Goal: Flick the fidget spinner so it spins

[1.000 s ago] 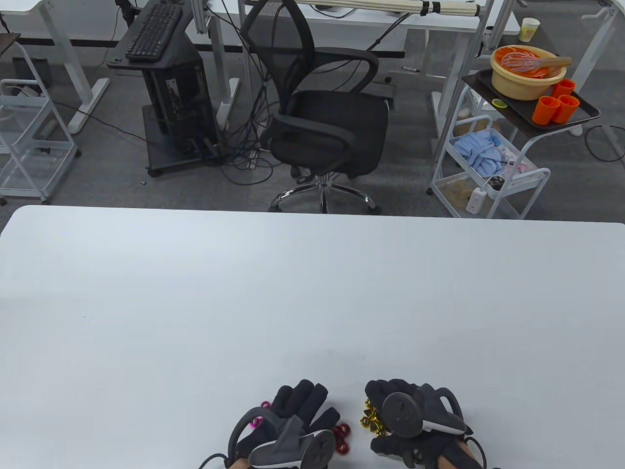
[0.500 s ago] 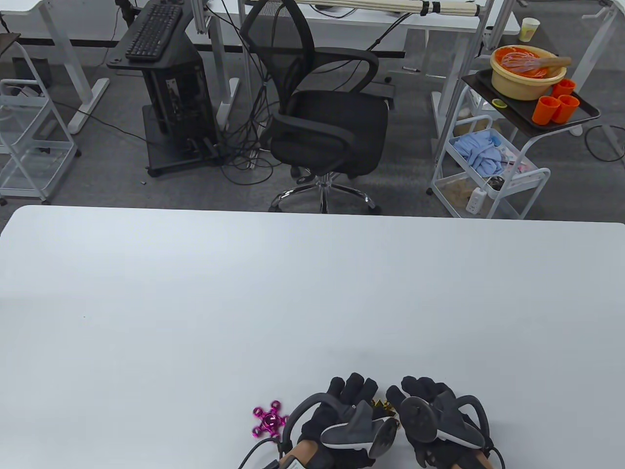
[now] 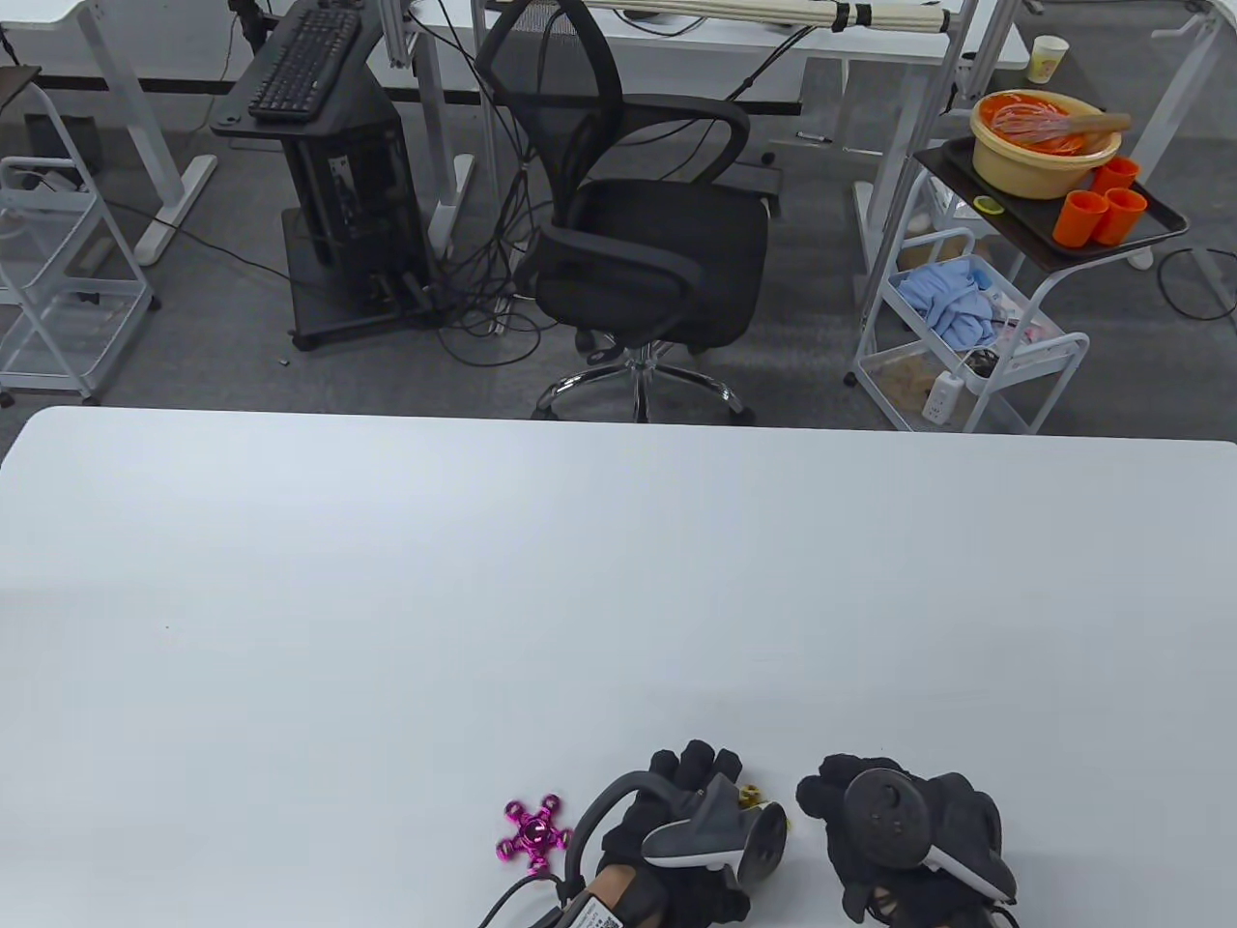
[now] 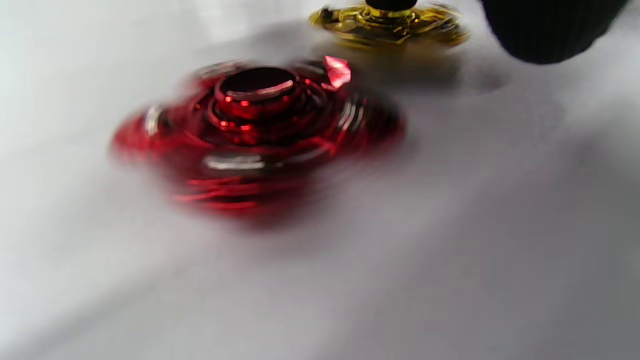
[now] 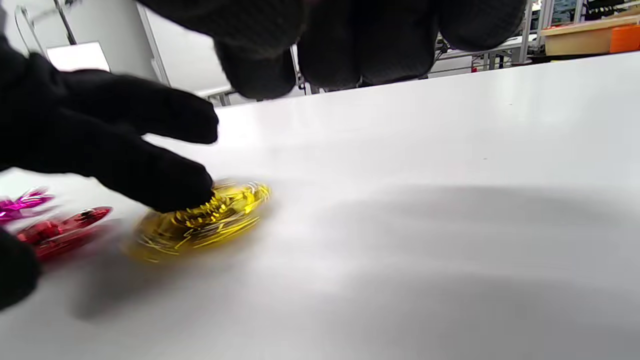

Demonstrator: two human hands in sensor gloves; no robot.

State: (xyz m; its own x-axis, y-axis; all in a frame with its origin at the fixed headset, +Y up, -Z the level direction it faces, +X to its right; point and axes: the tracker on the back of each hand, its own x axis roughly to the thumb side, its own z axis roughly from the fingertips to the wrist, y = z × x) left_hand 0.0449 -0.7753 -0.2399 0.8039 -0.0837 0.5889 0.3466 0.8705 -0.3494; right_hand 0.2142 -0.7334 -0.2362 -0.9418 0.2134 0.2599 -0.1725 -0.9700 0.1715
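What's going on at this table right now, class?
A person in sensor gloves is playing with fidget spinners on a white table. The left hand presses a fingertip on the hub of the gold spinner, whose arms are blurred as if spinning. The red spinner beside it is blurred too. The pink spinner lies sharp and untouched to the left. The right hand hovers nearby, touching nothing visible.

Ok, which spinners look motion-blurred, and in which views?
Left wrist view: the red metal fidget spinner is smeared into streaks, and the gold metal fidget spinner behind it is blurred too. Right wrist view: gold smeared. Table view: the pink metal fidget spinner looks sharp.
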